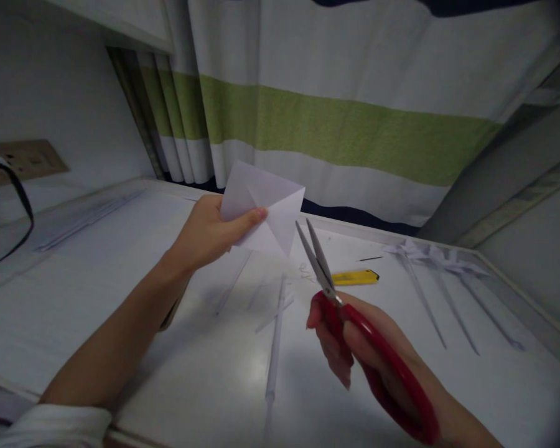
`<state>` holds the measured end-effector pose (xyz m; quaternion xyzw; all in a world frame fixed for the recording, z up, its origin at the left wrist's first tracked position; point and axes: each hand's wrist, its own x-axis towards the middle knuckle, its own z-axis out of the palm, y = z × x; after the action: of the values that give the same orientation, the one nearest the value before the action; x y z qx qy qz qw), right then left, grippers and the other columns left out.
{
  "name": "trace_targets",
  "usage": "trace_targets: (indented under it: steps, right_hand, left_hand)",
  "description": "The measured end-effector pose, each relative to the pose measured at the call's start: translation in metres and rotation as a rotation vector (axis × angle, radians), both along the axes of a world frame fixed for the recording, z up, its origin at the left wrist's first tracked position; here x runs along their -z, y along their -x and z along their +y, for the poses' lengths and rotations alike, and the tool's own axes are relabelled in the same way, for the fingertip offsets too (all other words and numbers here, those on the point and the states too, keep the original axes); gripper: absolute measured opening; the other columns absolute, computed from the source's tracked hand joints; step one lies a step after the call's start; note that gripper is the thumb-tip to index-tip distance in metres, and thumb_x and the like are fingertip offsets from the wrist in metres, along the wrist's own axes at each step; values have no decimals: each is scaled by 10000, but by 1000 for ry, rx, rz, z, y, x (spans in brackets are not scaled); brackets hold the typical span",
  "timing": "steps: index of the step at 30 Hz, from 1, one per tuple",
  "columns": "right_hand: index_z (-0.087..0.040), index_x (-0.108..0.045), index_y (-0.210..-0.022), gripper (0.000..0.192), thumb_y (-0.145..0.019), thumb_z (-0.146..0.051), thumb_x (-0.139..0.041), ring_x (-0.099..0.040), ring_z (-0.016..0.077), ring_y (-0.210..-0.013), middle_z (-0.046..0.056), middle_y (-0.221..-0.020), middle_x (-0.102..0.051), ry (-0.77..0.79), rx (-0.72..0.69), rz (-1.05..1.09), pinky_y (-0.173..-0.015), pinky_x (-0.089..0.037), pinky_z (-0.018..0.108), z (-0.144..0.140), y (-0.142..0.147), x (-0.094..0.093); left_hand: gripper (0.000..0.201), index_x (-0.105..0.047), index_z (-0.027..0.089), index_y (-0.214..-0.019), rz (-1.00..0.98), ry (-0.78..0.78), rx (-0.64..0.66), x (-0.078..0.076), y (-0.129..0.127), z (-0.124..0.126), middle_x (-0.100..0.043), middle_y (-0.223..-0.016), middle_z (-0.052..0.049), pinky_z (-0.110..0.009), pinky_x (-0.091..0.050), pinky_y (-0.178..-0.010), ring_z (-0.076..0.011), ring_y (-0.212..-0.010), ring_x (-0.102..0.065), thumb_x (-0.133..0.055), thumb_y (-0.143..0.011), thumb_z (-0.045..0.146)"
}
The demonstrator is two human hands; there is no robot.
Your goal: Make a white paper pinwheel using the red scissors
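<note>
Held up above the table, a square of white paper with diagonal creases is pinched in my left hand, the thumb lying across its face. My right hand grips red-handled scissors by their loops. Their blades are slightly parted and point up toward the paper's lower right corner, apart from it. Below, rolled white paper sticks lie on the table, one crossed by a short paper strip. A yellow box cutter rests behind the scissors.
Several paper pinwheel-like shapes on sticks lie at the right. A thin dark rod is near the back edge. Paper sheets lie at the left, below a wall socket with a black cable. A striped curtain hangs behind the white table.
</note>
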<state>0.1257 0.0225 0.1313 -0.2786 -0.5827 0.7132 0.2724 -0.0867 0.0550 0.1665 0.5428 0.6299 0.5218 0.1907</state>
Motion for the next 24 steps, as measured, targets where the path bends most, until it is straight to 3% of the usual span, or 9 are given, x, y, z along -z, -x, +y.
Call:
trace_targets:
  steps: [7,11,15,18,24]
  right_hand:
    - [-167,-507,-856,327,-761,-478,-471,-332,65,-463,-42,-571,-378,-25,-33,-19,-422,-279,194,-11,-2,-1]
    - [-162,-497,-848,325,-781,-475,-440,-322,73,-480,-40,-567,-359,-69,-41,-13,-450,-273,208,-9,-2,4]
    - [-169,-477,-939,418,-779,-542,-378,-353,109,-600,-10,-655,-388,-140,-79,-4,-573,-314,251,-3,-5,6]
    - [-177,-481,-944,365,-789,-499,-408,-372,115,-659,9,-745,-413,-174,-7,-40,-621,-321,254,1,-7,5]
    - [-168,-479,-872,259,-828,-411,-400,-352,87,-549,-31,-616,-378,-104,28,-74,-532,-301,227,7,-1,17]
  left_hand:
    - [291,-557,102,-552,77,-34,107,8,1,2,-464,-417,32,-122,-290,-252,-44,-306,-401,-633,-633,372]
    - [321,-555,107,-559,122,11,128,4,1,-4,-470,-427,33,-118,-299,-273,-50,-336,-419,-608,-645,412]
    - [317,-547,123,-546,118,50,136,-4,3,-11,-478,-433,36,-122,-300,-287,-57,-353,-423,-601,-645,419]
    - [309,-574,126,-558,108,53,103,-7,6,-13,-524,-468,17,-141,-320,-303,-81,-380,-460,-603,-631,425]
    - [308,-598,136,-544,108,34,87,-4,12,-10,-553,-476,7,-157,-337,-326,-97,-396,-486,-592,-633,431]
